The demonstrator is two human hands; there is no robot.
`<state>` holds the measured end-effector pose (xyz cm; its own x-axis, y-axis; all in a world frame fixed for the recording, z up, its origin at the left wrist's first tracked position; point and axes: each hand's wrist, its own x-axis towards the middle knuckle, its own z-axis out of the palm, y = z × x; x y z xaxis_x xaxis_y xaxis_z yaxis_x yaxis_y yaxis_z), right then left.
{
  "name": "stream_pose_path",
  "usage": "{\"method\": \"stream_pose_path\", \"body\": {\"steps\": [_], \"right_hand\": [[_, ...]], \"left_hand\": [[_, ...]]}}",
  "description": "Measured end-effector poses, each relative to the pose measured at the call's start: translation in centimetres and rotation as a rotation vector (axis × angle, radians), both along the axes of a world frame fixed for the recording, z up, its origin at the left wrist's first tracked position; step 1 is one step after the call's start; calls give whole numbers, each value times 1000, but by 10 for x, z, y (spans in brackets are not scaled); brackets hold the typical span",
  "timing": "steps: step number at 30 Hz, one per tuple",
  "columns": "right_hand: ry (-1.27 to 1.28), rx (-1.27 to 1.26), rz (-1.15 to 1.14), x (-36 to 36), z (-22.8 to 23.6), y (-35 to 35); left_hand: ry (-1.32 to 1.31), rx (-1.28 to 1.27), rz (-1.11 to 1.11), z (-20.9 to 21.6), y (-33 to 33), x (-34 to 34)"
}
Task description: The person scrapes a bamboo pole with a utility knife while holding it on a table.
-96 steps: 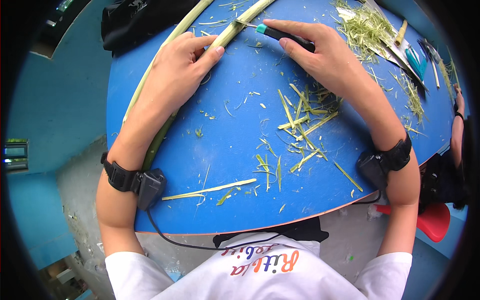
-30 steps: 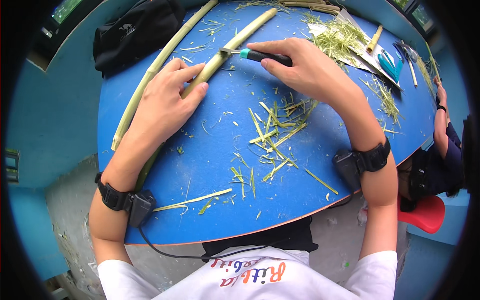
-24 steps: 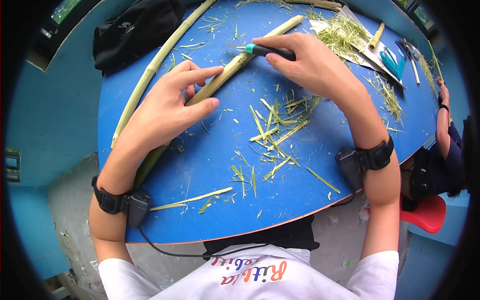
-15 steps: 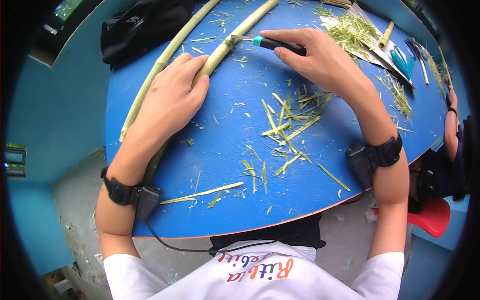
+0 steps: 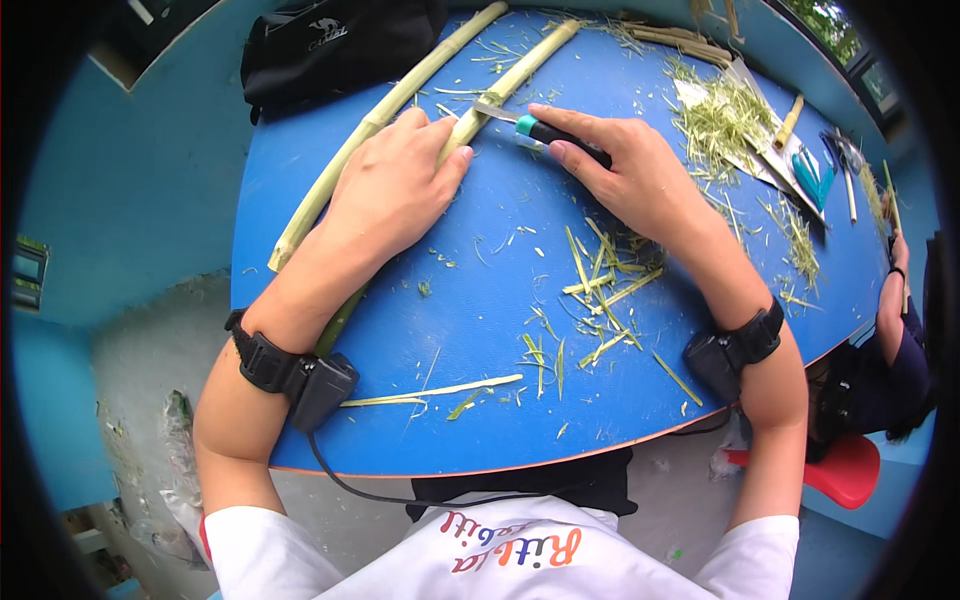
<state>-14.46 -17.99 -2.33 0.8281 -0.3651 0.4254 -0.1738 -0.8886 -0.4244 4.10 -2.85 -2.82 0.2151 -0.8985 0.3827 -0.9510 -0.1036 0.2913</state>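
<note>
My left hand [image 5: 396, 182] is closed around a pale green bamboo pole [image 5: 535, 62] and presses it on the blue table. The pole's near end passes under my left forearm. In my right hand [image 5: 628, 168] is a knife [image 5: 552, 133] with a black and teal handle, its index finger stretched along the top. The knife's blade rests across the pole at a ringed joint, just beyond my left hand. A second bamboo pole [image 5: 400, 98] lies to the left, roughly parallel to the first.
Green shavings [image 5: 610, 280] lie on the blue table [image 5: 480, 330]. More shavings [image 5: 735, 118] are heaped on white paper at the far right, near teal-handled scissors [image 5: 812, 180]. A black bag [image 5: 340, 50] sits at the far left. Another person's hand [image 5: 899, 250] holds a thin strip.
The whole view has shifted, so the table appears lower and further right. The blade now lies flatter across the joint, and the curled shaving there is gone. Both hands keep their holds.
</note>
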Motion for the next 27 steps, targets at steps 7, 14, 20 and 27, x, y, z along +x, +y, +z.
{"method": "stream_pose_path", "body": {"steps": [7,14,20,27], "right_hand": [[137,-27,-133,14,10,7],[83,-62,-118,20,4,-6],[60,-82,-145,23,2,-9],[100,-42,-111,11,7,-3]], "left_hand": [[-6,81,32,-1,2,-1],[8,-25,-1,-8,1,-2],[39,15,42,-5,-1,2],[112,82,72,-1,-1,3]]}}
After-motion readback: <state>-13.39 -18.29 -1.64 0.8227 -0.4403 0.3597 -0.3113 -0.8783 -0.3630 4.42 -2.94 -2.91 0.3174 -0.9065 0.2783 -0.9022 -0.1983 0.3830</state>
